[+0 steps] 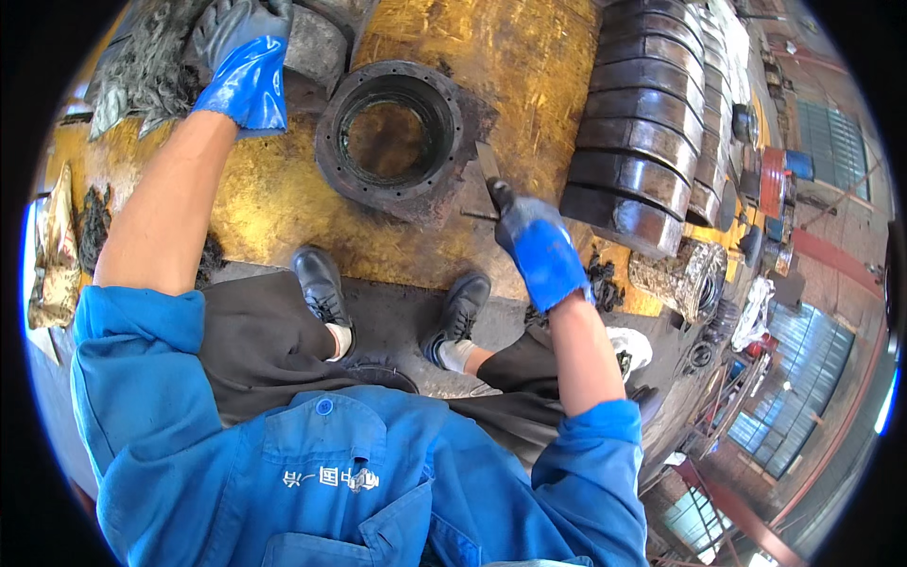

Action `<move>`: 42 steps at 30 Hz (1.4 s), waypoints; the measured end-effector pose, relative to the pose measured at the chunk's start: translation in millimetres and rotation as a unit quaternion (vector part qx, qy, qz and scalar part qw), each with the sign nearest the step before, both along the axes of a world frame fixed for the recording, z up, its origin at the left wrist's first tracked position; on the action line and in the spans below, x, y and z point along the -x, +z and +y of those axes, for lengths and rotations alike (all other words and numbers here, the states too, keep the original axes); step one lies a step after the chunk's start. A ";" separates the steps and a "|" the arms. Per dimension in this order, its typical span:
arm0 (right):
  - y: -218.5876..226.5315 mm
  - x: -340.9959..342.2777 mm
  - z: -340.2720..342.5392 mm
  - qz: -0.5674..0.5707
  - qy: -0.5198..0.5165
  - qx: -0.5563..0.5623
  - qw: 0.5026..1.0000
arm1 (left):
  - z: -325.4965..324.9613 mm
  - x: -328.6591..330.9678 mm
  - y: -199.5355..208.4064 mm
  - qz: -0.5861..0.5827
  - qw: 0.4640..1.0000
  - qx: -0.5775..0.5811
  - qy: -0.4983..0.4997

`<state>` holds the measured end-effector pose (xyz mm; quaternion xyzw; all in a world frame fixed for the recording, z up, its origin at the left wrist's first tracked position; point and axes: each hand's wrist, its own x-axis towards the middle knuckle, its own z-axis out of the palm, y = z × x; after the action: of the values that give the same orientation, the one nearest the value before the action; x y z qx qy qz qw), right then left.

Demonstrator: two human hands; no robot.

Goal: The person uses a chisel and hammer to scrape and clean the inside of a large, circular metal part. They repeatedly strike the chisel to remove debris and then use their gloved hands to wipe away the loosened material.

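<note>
A heavy round flanged metal housing (328, 142), dark and greasy with bolt holes around its rim, lies on the yellow work surface in front of me. My right hand (531, 231), in a grey-and-blue rubber glove, is closed around a scraper (487, 163). Its flat blade points up toward the housing's right side. A thin dark rod (479, 214) sticks out to the left beside that hand. At the upper left my left hand (238, 42), gloved alike, has its fingers apart beside a grey rounded metal part (316, 45); the picture's edge cuts off some fingertips.
Grimy rags (151, 66) are heaped at the upper left. A row of dark curved metal shells (633, 132) stands on the right, with a crumpled oily plastic bag (675, 279) below. My shoes (321, 283) are at the near edge of the yellow surface (265, 222).
</note>
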<state>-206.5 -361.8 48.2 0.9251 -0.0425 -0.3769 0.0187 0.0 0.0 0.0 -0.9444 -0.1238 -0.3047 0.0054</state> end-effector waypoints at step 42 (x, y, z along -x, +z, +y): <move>22.5 -16.4 -3.8 0.055 -0.176 -0.027 0.983 | -8.1 -3.0 -9.1 -0.014 1.000 0.018 -0.008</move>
<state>-190.1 -365.6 70.7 0.8814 -0.1930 -0.4253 -0.0708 3.0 -8.1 -9.1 -0.9410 -0.1219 -0.3154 -0.0155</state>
